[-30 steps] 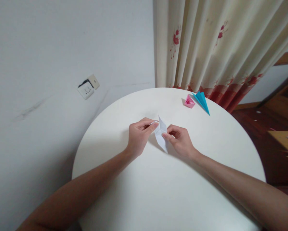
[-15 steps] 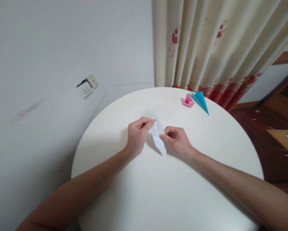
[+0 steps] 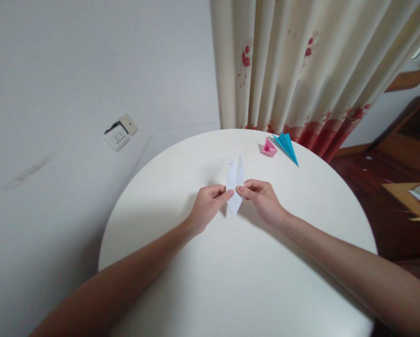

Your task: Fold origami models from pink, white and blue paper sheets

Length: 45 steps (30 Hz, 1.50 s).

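Observation:
A white folded paper (image 3: 235, 174), like an origami bird with a small bent tip at its upper left and a pointed piece at its upper right, is held over the table. My left hand (image 3: 210, 204) pinches its left side between thumb and fingers. On the opposite side, my right hand (image 3: 262, 196) grips the paper the same way, its thumb close to the left thumb. The paper's lower end tapers to a point below both thumbs. Some fingers of each hand are hidden behind the paper.
The round white table (image 3: 231, 276) stands against a wall with a socket (image 3: 117, 136). Near its far edge lie a pink folded paper (image 3: 269, 148) and a blue paper plane (image 3: 287, 148). Behind hangs a patterned curtain (image 3: 280, 70). A cardboard box (image 3: 402, 194) is at the right.
My left hand has moved from the paper's upper tip down to its middle, beside the right thumb. The paper now points more upright, its two upper points spread apart. The view has shifted slightly.

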### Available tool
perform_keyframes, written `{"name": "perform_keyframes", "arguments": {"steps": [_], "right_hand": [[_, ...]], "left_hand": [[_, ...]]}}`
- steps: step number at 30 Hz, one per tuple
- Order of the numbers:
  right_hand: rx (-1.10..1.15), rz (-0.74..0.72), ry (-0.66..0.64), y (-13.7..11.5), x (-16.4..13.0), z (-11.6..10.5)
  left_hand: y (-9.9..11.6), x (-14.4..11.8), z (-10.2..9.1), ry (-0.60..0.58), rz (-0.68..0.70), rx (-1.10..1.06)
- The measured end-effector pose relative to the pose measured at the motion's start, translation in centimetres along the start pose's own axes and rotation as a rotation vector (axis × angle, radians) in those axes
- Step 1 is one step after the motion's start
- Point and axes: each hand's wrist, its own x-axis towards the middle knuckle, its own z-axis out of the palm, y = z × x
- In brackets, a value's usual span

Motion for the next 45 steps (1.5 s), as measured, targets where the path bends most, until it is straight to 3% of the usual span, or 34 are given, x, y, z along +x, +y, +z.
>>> {"name": "perform_keyframes", "arguments": {"steps": [18,29,37,45], "right_hand": [[-0.246,-0.023,-0.049,0.4,0.5,-0.1],[-0.238,0.055,-0.104,-0.4,0.6,-0.9],[-0.205,0.068,-0.018,-0.3,0.9,-0.9],[-0.393,-0.042,-0.151,-0.3,1.3,-1.6]], "left_hand": [[-0.5,0.0,0.3,0.101,0.006,-0.015],[-0.2,0.6,-0.5,-0.049,0.057,0.099],[-1.6,0.9,-0.4,-0.001,0.056,0.142],[-1.1,0.6,-0.3,0.019,0.020,0.062]]}}
